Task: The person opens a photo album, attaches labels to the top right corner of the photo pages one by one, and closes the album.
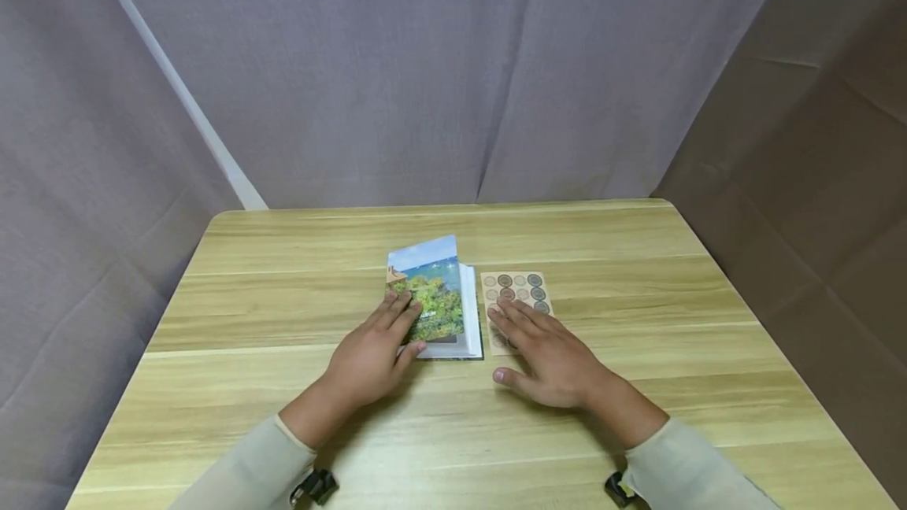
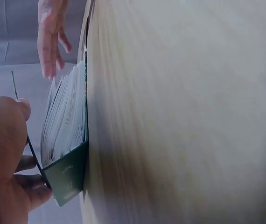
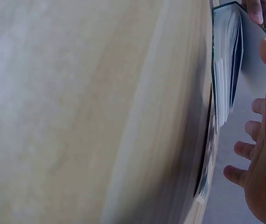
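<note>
A thick photo album with a seaside-and-trees picture on its front lies on the table, its cover tilted up off the white pages. On the cover's outer face rests my left hand, fingers extended, thumb near the lower edge. The green spine shows in the left wrist view. My right hand hovers with spread fingers over a tan sheet of round stickers, hiding much of it. In the right wrist view, the right hand holds nothing.
The wooden table has rounded far corners. Grey curtains hang behind it and along the left, and a brown cloth hangs at the right. Each wrist carries a small black device.
</note>
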The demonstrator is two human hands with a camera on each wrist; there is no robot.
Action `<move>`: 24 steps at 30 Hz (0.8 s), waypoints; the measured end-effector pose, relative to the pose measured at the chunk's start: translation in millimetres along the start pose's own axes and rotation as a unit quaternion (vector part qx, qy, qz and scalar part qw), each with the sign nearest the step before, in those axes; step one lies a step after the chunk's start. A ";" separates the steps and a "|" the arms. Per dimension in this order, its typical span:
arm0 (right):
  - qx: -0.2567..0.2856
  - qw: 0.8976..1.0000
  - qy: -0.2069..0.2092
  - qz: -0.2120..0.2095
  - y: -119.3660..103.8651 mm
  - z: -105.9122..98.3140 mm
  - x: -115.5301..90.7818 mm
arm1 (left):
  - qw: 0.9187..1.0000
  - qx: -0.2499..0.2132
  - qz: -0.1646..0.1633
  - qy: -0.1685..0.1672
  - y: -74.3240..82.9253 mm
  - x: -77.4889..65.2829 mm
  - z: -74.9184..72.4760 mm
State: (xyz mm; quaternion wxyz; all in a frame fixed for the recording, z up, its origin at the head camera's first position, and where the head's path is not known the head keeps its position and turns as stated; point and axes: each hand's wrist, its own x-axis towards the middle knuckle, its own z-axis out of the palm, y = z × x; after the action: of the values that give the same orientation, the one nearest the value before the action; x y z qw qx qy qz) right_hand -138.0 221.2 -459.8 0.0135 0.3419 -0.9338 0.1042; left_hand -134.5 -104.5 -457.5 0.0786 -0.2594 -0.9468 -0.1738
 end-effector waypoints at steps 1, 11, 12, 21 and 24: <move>0.003 1.000 0.000 -0.001 -0.9 0.0 0.3 | 1.000 -0.003 -0.003 0.000 -0.1 -0.6 -0.6; 0.009 1.000 -0.003 -0.011 -8.4 2.7 2.1 | 0.998 -0.050 -0.003 0.033 -2.9 -8.9 -5.3; 0.010 1.000 -0.003 -0.013 -9.0 2.9 2.3 | 0.998 -0.053 -0.001 0.037 -3.3 -9.5 -5.6; 0.016 1.000 -0.007 -0.019 -14.4 5.0 5.3 | 0.993 -0.071 0.017 0.095 -7.4 -15.5 -7.1; 0.015 1.000 -0.004 -0.025 -16.1 5.9 6.3 | 0.990 -0.074 0.026 0.115 -9.0 -16.8 -7.1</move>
State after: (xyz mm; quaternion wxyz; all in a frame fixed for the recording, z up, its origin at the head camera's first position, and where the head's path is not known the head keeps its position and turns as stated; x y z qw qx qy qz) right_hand -132.2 204.0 -461.9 0.0068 0.3654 -0.9235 0.1162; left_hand -124.5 -122.2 -457.5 0.1719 -0.2671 -0.9090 -0.2699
